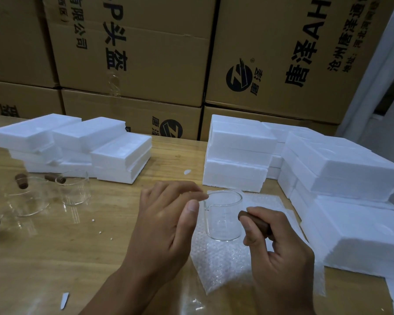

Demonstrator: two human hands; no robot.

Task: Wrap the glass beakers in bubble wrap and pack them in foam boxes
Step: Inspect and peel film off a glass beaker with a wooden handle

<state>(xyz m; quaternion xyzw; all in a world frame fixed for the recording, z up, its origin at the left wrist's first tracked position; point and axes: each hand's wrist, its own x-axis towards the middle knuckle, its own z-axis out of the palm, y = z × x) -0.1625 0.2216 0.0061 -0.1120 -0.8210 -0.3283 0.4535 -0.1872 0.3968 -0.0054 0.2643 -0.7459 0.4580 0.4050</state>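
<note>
A clear glass beaker with a spout stands upright on a sheet of bubble wrap at the front right of the wooden table. My right hand is closed around its brown wooden handle. My left hand sits just left of the beaker, fingertips touching its rim, fingers loosely curled and holding nothing. Two more glass beakers with brown handles stand at the left.
White foam boxes are stacked at the back left and along the right side. Large cardboard cartons form a wall behind the table. Small foam crumbs and a white scrap lie on the table.
</note>
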